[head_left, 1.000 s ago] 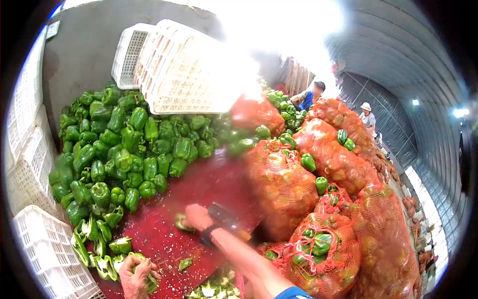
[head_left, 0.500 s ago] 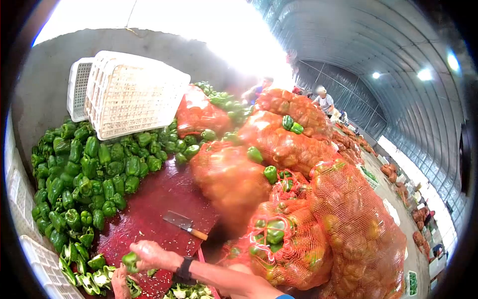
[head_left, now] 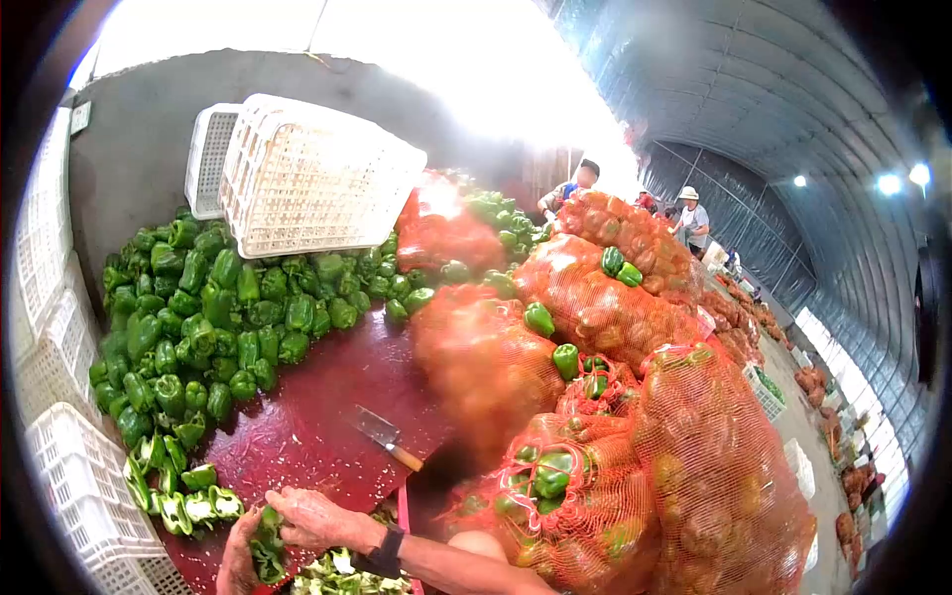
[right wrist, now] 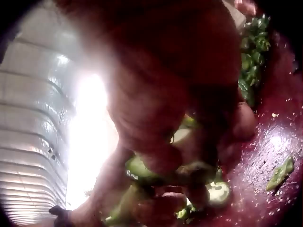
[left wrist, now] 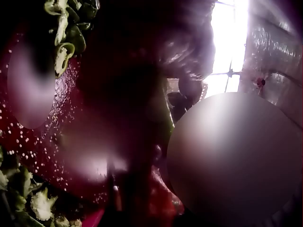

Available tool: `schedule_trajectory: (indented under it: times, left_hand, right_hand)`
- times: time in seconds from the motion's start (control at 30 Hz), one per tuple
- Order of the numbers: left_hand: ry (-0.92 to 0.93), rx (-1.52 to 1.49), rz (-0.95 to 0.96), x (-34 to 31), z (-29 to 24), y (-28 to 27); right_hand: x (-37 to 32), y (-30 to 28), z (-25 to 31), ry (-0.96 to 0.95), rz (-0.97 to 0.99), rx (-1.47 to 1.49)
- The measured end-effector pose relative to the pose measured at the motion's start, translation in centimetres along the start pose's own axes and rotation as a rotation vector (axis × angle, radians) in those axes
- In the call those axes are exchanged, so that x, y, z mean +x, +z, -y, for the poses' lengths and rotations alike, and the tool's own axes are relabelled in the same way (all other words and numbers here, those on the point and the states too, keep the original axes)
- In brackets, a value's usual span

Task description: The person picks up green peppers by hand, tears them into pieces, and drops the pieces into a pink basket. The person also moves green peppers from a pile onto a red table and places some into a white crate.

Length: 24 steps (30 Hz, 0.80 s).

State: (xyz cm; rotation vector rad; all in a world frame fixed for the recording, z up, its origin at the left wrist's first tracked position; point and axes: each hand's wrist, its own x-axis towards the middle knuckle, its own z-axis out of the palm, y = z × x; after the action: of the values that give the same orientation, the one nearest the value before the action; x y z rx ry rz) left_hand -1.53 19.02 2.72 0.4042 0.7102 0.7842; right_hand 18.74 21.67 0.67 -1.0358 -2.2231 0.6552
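Observation:
Both hands come together at the near edge of the red tabletop (head_left: 327, 416), around a green bell pepper (head_left: 266, 557) that looks cut open. My left hand (head_left: 236, 560) holds it from the left, fingers curled about it. From the right, my right hand (head_left: 319, 520) grips the same pepper, its fingers bent over the top. The right wrist view shows green pepper flesh (right wrist: 142, 170) between the fingers; the left wrist view is mostly dark. A knife (head_left: 379, 428) with a wooden handle lies on the tabletop, apart from both hands. Cut pepper halves (head_left: 198, 506) lie left of them.
Whole green peppers (head_left: 188, 327) are heaped at the back left, below white crates (head_left: 317, 178). More crates (head_left: 84, 486) line the left side. Bulging orange mesh sacks (head_left: 724, 456) crowd the right. Pepper scraps (head_left: 347, 575) lie below the near edge. Two people stand farther back.
My right hand has come back from beside the knife, bringing a green pepper over to my left hand. Both hands now hold a pepper together. The head view has swung right and partly back.

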Motion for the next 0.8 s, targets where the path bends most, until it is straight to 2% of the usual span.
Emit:
schedule_trajectory:
  times: [0.03, 0.17, 0.23, 0.33, 0.47, 0.57, 0.7, 0.8]
  left_hand:
    - [0.065, 0.254, 0.035, -0.5, -0.5, 1.9]
    - [0.007, 0.286, 0.053, -1.1, -1.1, 2.5]
    - [0.070, 0.228, 0.078, -1.0, -1.0, 2.7]
    - [0.203, 0.308, 0.089, -0.7, -1.2, 2.0]
    - [0.391, 0.640, -0.018, -3.3, -1.4, 3.7]
    - [0.388, 0.571, -0.071, -1.7, -1.3, 3.0]
    - [0.375, 0.487, -0.109, -0.8, -0.6, 2.8]
    - [0.371, 0.457, -0.127, -0.6, -0.2, 2.6]
  right_hand:
    - [-0.1, 0.1, -0.1, 0.017, 0.031, -0.013]
    - [0.5, 0.0, 0.2, 0.047, 0.122, -0.034]
    - [1.0, 0.0, -0.1, 0.026, 0.125, -0.001]
    - [1.9, -0.4, 0.0, -0.050, 0.037, 0.149]
    - [2.4, -0.9, 0.5, -0.060, -0.075, 0.251]
    - [2.8, -1.9, 1.6, 0.062, -0.008, 0.305]
    - [2.5, -2.0, 1.6, -0.039, -0.072, 0.376]
    - [2.1, -0.8, 1.4, -0.030, -0.083, 0.310]
